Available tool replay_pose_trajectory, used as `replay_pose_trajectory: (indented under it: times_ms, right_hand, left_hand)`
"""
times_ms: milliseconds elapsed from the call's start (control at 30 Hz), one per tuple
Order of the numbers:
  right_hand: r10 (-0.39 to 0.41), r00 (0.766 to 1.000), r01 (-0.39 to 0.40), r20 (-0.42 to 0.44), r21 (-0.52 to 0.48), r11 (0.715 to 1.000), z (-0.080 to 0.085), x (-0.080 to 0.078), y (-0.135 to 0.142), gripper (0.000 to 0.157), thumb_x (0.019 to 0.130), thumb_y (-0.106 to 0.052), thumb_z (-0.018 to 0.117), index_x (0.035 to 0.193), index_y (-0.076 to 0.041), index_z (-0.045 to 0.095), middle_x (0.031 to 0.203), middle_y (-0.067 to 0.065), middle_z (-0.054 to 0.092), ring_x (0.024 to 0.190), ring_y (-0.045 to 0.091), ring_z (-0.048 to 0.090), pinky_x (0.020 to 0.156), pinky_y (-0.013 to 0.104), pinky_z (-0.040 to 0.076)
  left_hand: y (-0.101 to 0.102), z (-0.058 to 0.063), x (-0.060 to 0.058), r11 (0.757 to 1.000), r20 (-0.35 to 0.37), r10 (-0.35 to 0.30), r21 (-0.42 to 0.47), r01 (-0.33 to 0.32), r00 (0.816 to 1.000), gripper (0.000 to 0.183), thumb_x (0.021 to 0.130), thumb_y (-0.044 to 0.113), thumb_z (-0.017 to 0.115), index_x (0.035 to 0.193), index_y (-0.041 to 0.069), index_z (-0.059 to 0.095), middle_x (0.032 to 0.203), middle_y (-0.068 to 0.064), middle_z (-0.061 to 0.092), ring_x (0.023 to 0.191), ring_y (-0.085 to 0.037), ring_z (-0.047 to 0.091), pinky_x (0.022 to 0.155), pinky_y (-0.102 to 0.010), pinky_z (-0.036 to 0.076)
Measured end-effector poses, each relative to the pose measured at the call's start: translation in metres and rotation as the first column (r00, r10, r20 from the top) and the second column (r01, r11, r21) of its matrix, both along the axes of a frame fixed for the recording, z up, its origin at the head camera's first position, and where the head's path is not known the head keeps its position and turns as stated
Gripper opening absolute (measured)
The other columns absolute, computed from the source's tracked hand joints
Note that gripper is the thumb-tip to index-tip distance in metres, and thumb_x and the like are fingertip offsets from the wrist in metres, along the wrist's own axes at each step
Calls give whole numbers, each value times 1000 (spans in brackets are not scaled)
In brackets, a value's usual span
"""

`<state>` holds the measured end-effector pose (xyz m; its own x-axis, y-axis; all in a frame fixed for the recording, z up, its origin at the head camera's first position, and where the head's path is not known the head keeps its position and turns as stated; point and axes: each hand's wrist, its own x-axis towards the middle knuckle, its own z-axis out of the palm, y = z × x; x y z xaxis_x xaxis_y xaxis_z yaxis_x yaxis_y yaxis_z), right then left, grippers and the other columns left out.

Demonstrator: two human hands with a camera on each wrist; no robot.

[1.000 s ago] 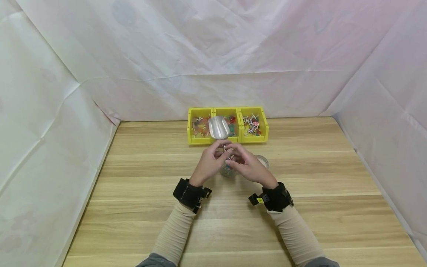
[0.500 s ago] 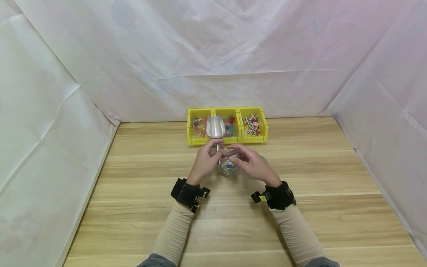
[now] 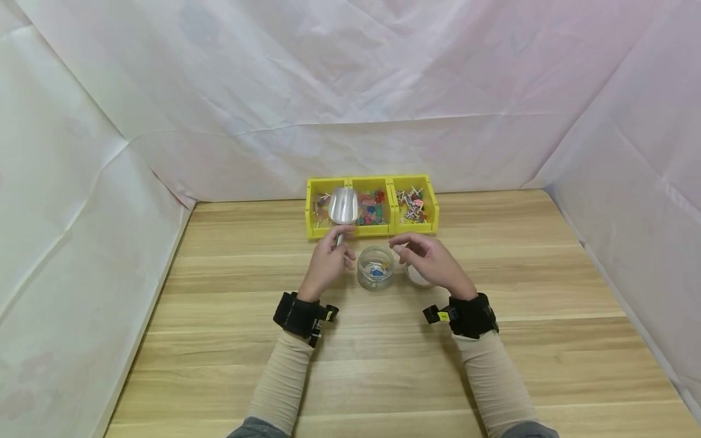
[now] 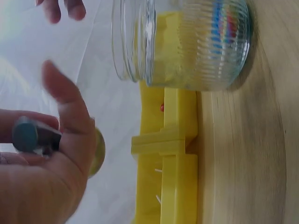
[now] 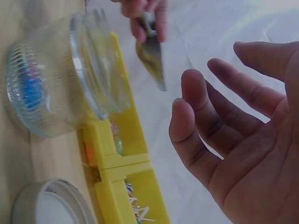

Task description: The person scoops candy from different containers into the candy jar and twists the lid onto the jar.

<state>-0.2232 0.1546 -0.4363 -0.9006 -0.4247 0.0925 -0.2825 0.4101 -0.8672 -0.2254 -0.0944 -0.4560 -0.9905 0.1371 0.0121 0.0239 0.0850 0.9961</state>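
There is one bench (image 3: 383, 365), with three yellow bins at its back edge: a left bin (image 3: 327, 232), a middle bin (image 3: 372, 230) and a right bin (image 3: 414, 229). In front of that row, farther from the back edge, come one glass jar (image 4: 191, 51) and one round lid (image 5: 53, 207). There is one metal scoop (image 3: 344, 207). The hands number two, one left hand (image 3: 327, 264) and one right hand (image 3: 435, 261), with two black wristbands (image 3: 298, 313) and two beige sleeves (image 3: 280, 377). White cloth (image 3: 350, 91) stands on three sides: at the bench's back, left and right edges. The candies (image 3: 414, 207) overlap too much in the bins to count, and the pieces inside the jar are too blurred to number.
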Motion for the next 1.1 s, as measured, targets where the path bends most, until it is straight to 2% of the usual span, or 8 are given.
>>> replay_pose_trajectory:
  times_ms: [200,333,433,533,633,767,900,1100]
  right_hand:
    - [-29,999,29,13,26,999,23,9,1,26,103,-12,53,122,0,64,95,13,67,80,19,63,73,33,54]
    - [-23,1000,23,1,28,999,32,13,1,25,103,-12,52,121,0,64,91,9,67,79,17,62,72,35,53]
    - [-38,999,37,3,36,999,30,10,4,26,103,-13,52,121,0,64,93,11,68,79,18,63,74,40,54]
    - [-71,997,70,36,40,997,20,4,9,26,103,-14,53,122,-1,64,101,14,68,80,21,65,78,48,55]
    - [-84,995,82,55,30,996,7,-3,14,27,103,-17,53,123,-2,64,108,15,68,82,22,66,80,51,55]
    - [-84,995,83,56,25,996,-2,-8,18,28,103,-24,55,122,-6,65,109,13,68,86,30,66,79,46,56]
    - [-80,996,79,36,29,996,-6,-10,20,30,102,-29,56,120,-7,66,108,16,68,88,40,66,75,36,55]
    - [-99,995,97,17,76,992,-10,-14,24,32,103,-30,55,120,-6,66,112,21,67,90,39,65,75,35,54]
  left_hand:
    - [-5,-2,-3,999,48,46,-4,-46,998,47,92,-5,37,135,8,53,120,-22,55,63,-23,50,50,-30,46]
    - [-7,-5,-5,997,49,73,-6,-73,996,44,94,-2,36,134,5,52,109,-25,52,58,-16,46,48,-25,40]
    - [-9,-7,-6,994,27,105,-34,-104,994,38,98,3,38,132,4,54,110,-21,55,58,-14,45,49,-24,39]
    - [-10,-8,-7,989,3,132,-66,-131,991,33,101,6,39,130,3,55,118,-19,58,67,-19,48,57,-29,41]
    - [-12,-9,-8,979,-12,161,-124,-162,987,31,102,10,43,129,6,57,130,-17,57,96,-25,57,80,-37,47]
    - [-15,-10,-9,964,-12,197,-178,-196,980,29,100,13,48,126,9,59,143,-11,52,132,-27,46,109,-47,38]
    - [-16,-11,-9,962,-2,208,-183,-204,978,30,99,10,48,126,5,59,145,-13,50,136,-29,43,112,-49,36]
    - [-17,-11,-9,963,3,202,-183,-198,979,31,99,10,48,127,3,58,146,-13,50,140,-28,39,116,-47,32]
